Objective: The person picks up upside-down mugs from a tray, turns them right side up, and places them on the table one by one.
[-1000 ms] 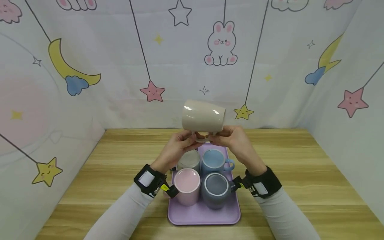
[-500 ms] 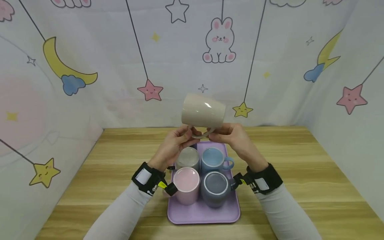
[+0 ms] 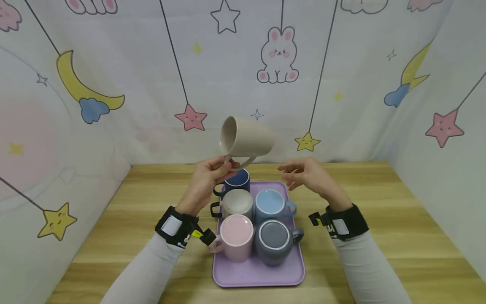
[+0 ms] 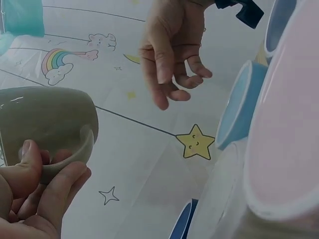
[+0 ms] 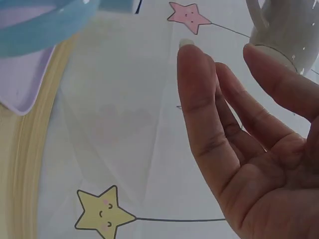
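In the head view a cream mug [image 3: 253, 137] is held up on its side above the tray, its mouth facing left and its handle underneath. My left hand [image 3: 199, 183] pinches that handle between thumb and fingers, which the left wrist view shows close up on the mug [image 4: 45, 114]. Apart from the mug, to its right, my right hand [image 3: 313, 175] is in the air with fingers loosely bent and nothing in them. The right wrist view has the same hand [image 5: 249, 134] with thumb and fingertips separated, part of the mug [image 5: 286, 32] lying beyond.
On a lilac tray [image 3: 258, 279] below stand a navy mug [image 3: 236, 179], an off-white mug [image 3: 238, 203], a light blue mug [image 3: 268, 204], a pink mug [image 3: 237, 242] and a dark grey mug [image 3: 274, 245]. The wooden table [image 3: 379, 236] meets a patterned curtain [image 3: 152, 126] behind.
My right hand has let go of the cream mug and moved right. My left hand has shifted left with the mug, which has turned so its mouth shows. The navy mug is now uncovered.
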`<control>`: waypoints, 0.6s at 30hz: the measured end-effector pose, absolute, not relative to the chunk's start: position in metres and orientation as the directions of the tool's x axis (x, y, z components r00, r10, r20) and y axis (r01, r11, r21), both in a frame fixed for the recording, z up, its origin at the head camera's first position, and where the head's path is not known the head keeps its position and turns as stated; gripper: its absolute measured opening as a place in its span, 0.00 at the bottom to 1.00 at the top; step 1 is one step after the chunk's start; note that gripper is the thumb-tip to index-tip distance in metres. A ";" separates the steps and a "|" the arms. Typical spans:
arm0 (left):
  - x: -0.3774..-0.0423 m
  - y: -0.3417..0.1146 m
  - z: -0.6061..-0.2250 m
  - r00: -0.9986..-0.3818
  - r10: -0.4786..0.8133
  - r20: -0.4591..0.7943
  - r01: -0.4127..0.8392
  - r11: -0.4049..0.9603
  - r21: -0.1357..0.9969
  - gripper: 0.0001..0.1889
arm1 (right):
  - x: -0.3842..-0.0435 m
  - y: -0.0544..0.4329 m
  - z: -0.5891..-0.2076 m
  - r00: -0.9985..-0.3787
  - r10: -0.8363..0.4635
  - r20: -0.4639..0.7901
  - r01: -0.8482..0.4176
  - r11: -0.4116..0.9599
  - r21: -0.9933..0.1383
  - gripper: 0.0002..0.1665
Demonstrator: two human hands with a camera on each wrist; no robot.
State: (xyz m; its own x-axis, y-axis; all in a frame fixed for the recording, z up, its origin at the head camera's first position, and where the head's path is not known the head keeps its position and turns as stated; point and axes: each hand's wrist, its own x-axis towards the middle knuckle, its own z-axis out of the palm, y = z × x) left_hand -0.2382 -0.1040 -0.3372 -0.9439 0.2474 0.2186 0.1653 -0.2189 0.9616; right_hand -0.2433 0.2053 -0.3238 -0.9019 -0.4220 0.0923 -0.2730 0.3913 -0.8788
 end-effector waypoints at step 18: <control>-0.240 -0.133 -0.345 -0.976 0.078 0.204 0.185 -0.203 0.962 0.20 | -0.269 0.217 -0.368 -0.927 -0.347 -0.142 -0.091 0.576 -0.813 0.15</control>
